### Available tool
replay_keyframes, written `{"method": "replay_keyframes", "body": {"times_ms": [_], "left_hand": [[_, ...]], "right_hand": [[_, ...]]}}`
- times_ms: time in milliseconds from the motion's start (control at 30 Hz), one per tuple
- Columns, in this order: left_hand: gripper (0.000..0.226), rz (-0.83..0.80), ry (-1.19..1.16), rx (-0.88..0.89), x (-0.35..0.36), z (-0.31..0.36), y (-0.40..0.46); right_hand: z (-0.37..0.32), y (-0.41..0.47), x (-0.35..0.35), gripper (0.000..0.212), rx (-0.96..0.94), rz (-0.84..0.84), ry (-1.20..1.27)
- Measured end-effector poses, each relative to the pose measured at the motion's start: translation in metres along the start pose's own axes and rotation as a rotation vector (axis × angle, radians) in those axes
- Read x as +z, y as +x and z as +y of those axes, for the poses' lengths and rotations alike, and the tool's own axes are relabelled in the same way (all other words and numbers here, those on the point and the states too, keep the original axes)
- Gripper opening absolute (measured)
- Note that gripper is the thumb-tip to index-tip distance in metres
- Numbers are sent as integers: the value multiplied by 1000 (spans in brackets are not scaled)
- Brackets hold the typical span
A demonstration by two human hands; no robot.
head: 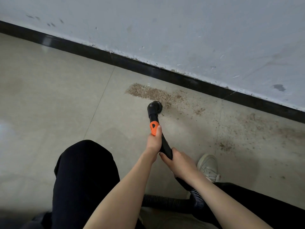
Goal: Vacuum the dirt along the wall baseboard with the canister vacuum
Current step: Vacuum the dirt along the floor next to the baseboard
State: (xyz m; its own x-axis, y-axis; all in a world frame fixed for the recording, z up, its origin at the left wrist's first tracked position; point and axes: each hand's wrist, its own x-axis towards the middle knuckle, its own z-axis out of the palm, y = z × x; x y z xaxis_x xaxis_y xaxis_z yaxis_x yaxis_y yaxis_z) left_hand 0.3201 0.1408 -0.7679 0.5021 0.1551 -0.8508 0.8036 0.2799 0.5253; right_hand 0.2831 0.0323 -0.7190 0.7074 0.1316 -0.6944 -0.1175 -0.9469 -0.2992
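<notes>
Both hands on the vacuum wand [154, 119] — left hand [154, 139] curled round the orange grip, thumb along it; right hand [177, 160] wrapped round the black tube just behind. Brush nozzle [156, 107] is down on the tile floor [57, 90], near the black baseboard [165, 72], at the edge of the brown dirt patch [151, 93]. Ribbed hose [165, 201] trails behind the wand — thinner dirt scatter runs on along the baseboard.

I see glossy beige floor tiles [49, 90], a shiny black baseboard strip [92, 51], a matt grey-white wall with chipped paint [181, 27], and a smooth black plastic nozzle [154, 109].
</notes>
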Motion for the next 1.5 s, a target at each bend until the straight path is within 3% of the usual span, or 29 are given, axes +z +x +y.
{"method": "replay_keyframes", "body": {"times_ms": [267,500,800,1500], "left_hand": [[45,18,-49,23,-25,15,11],[42,162,-160,21,-72,19,24],[42,210,-197,43,-113,71,54],[45,57,66,22,-27,42,32]], "right_hand": [[-29,12,-4,52,-48,-26,21],[-67,38,10,47,-189,-39,-143],[-119,88,2,51,-250,-35,-160],[-38,38,-9,53,-34,-15,81]]}}
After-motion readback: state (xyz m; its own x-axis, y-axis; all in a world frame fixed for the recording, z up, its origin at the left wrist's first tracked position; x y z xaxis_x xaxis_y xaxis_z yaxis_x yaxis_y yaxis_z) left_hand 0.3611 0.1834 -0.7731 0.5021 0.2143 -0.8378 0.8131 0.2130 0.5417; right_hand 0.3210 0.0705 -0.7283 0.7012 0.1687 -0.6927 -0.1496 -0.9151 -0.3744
